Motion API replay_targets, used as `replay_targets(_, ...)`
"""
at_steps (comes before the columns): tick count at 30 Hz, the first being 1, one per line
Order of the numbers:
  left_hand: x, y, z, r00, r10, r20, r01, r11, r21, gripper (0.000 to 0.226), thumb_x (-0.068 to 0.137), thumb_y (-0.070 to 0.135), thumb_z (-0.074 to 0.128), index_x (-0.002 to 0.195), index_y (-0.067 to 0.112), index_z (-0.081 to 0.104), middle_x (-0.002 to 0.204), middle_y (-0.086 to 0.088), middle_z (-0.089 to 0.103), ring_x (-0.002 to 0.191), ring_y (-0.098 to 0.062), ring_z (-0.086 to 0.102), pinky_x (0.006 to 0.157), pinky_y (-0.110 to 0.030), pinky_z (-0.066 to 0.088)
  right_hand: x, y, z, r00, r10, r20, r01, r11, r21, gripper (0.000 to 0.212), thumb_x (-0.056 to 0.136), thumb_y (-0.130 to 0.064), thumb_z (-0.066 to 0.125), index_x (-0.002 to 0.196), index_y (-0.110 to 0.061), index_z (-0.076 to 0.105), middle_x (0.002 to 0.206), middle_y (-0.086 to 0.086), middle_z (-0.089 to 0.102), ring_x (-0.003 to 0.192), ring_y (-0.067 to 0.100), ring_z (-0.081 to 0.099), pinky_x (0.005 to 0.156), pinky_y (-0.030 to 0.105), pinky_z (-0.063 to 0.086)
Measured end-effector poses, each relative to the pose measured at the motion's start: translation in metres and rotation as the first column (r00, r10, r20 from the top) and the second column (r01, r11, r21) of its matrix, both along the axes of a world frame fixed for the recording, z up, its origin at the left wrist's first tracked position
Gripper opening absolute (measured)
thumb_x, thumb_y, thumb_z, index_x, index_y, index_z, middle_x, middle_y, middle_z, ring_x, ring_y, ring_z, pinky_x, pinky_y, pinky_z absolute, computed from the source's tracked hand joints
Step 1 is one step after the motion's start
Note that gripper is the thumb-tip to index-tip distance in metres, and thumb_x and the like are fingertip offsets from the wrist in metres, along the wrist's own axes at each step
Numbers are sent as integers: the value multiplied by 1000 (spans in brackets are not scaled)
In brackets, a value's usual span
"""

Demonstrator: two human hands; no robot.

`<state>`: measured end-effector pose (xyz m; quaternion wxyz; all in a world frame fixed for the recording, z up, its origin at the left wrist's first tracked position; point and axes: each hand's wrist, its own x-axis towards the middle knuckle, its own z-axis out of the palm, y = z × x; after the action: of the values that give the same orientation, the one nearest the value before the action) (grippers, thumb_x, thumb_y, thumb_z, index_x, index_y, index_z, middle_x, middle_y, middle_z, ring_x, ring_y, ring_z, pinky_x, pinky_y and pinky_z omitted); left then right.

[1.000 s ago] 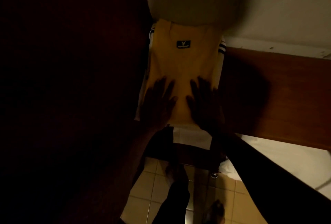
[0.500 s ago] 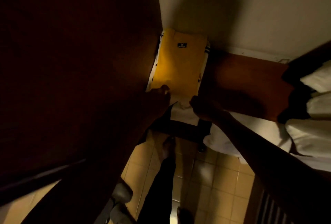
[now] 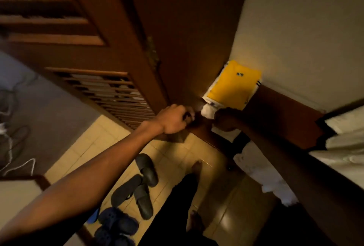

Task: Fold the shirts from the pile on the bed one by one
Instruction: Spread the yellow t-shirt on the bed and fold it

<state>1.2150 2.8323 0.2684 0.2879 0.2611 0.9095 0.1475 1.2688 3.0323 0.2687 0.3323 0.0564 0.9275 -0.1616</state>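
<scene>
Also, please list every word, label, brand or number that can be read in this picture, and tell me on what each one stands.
No text can be read here.
Yellow folded shirt: a small dark label with a light mark at the collar, too small and blurred to read.
White garment under it: dark stripes and marks at its edges, no legible letters.
Slippers on the floor: no visible writing.

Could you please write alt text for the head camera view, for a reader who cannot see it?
A folded yellow shirt lies on a stack on a dark wooden ledge in a corner, with the person's left hand and right hand at its near edge. Below, dark slide sandals sit on a tiled floor.
</scene>
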Motion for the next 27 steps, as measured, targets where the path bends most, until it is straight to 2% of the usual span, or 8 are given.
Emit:
replay_targets(3,5,-62,34,998,55,21,-54,998,-17,16,95,23,56,106,28,67,103,4,71,99,-17,65,91,-32,51,-8,-59,34,976,208,66,-207,978,-25,38,101,-30,53,129,-5,58,132,15,58,123,32,54,100,39,44)
replay_targets(7,8,-150,74,976,217,21,-216,975,-53,18,95,19,58,108,20,70,109,6,69,100,-11,62,90,-23,48,-32,-147,57,889,448,90,-447,894,-30,37,102,-36,49,119,-6,61,124,11,62,112,27,59,85,31,47)
replay_targets(9,13,-201,91,946,323,4,-322,944,-69,15,94,22,60,107,23,69,110,4,69,104,-13,62,91,-24,47,-36,-198,79,853,516,78,-516,857,-25,31,100,-37,52,111,-10,59,111,10,61,98,24,59,74,29,47)
replay_targets(14,13,-283,116,885,466,-25,-465,877,-119,16,95,28,59,108,25,67,108,1,69,101,-21,64,92,-34,51,-55,-278,118,801,585,127,-575,811,-105,35,99,-36,53,125,-13,58,119,8,61,104,22,59,73,31,46)
replay_targets(18,11,-363,136,802,596,-36,-596,796,-109,14,95,27,60,108,30,66,108,3,68,96,-16,62,94,-39,51,-76,-361,135,701,706,97,-699,708,-98,35,98,-39,54,120,-13,61,113,6,63,95,18,60,76,31,50)
replay_targets(22,0,-426,150,724,682,-103,-689,724,-42,18,96,22,60,112,22,67,105,-1,68,86,-15,62,88,-34,52,-97,-431,145,622,781,54,-772,623,-122,33,102,-33,49,120,-8,61,103,7,63,81,16,57,64,25,45)
replay_targets(25,-17,-491,156,654,748,-110,-751,660,25,15,96,19,60,110,19,67,102,-2,69,85,-16,66,85,-35,55,-123,-495,148,610,792,-17,-784,599,-163,30,102,-25,50,124,-6,59,119,15,64,97,24,63,66,24,47)
replay_targets(27,-36,-535,158,634,760,-144,-762,646,49,13,97,20,60,107,19,68,99,-3,71,79,-13,68,80,-34,57,-147,-540,147,599,797,-69,-796,584,-159,30,101,-25,53,124,-8,60,119,13,64,101,24,64,65,23,49)
